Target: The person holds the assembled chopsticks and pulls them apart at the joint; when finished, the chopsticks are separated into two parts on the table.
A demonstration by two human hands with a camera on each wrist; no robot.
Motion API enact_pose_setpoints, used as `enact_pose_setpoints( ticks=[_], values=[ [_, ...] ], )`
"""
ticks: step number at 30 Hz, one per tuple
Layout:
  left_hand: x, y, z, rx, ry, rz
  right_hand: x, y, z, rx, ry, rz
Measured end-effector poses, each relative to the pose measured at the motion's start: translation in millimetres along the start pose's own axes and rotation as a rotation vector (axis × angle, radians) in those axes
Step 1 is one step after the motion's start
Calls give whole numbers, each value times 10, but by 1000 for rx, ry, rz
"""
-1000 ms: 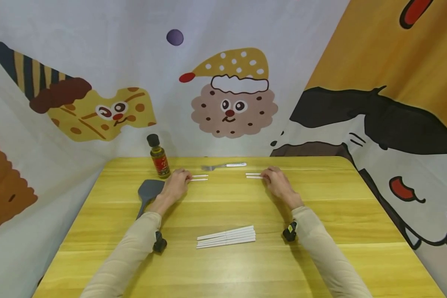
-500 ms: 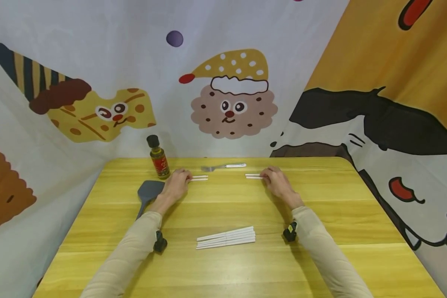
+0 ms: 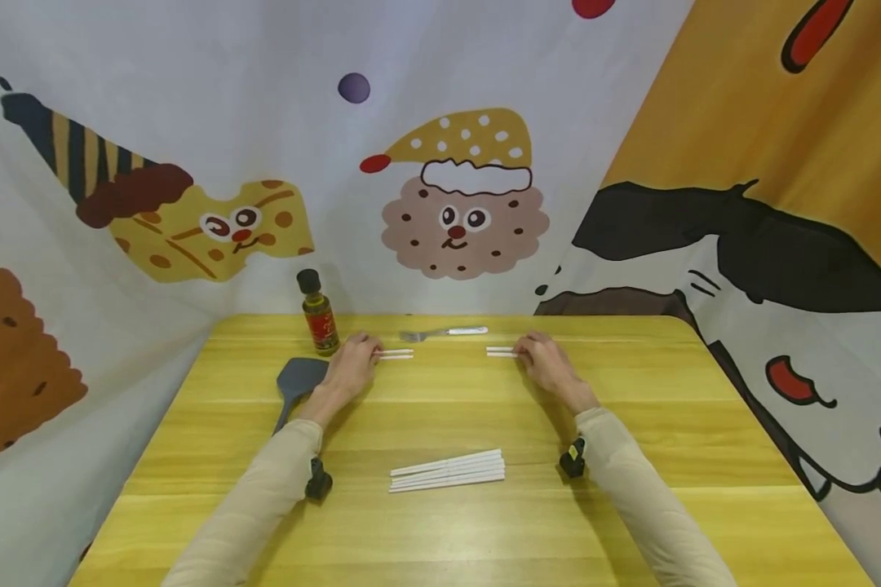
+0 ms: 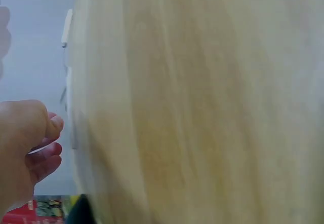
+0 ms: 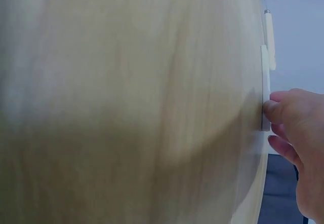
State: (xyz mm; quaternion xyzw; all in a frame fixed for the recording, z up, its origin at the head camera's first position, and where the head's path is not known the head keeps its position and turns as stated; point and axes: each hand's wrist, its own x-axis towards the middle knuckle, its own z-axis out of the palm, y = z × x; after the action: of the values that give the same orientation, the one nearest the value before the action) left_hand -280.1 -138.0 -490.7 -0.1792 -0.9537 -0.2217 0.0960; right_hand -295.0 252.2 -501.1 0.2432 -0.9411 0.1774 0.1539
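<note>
Pinching the right pair of sticks (image 3: 495, 352) at the far side of the table (image 3: 448, 546)

The right hand (image 3: 551, 364) holds its sticks between thumb and bent fingers. The left hand (image 3: 354, 363) hangs low at the left pair (image 3: 401, 354), fingers and thumb bent with a narrow gap (whether they actually grip, I cannot tell). Both hands sit towards the outer ends, probably so that the inner ends show and the sticks can lie flat and parallel.

Each pair's long axis runs from left to right, roughly along the far edge; the inner ends, bare of fingers, point at each other across a gap. Nearer the person than either set of fingers, and about midway between them, the bundle (image 3: 448, 472) lies slightly fanned, right ends tilted away from the person.

Just beyond and between the fingers is the fork (image 3: 466, 331), tines towards the left ones. The bottle (image 3: 320, 326) stands upright just outside the left fingers; the spatula (image 3: 299, 377) lies beside that wrist.
</note>
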Motion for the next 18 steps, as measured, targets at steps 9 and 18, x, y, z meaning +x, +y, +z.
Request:
enact_pose_setpoints(
  ticks=[9,18],
  values=[
    [-354,227,-186,-1,97,108,7,-79,-149,26,53,-36],
    [-713,519,-398,-25,-50,125,-29,-451,-413,61,46,-148]
  ],
)
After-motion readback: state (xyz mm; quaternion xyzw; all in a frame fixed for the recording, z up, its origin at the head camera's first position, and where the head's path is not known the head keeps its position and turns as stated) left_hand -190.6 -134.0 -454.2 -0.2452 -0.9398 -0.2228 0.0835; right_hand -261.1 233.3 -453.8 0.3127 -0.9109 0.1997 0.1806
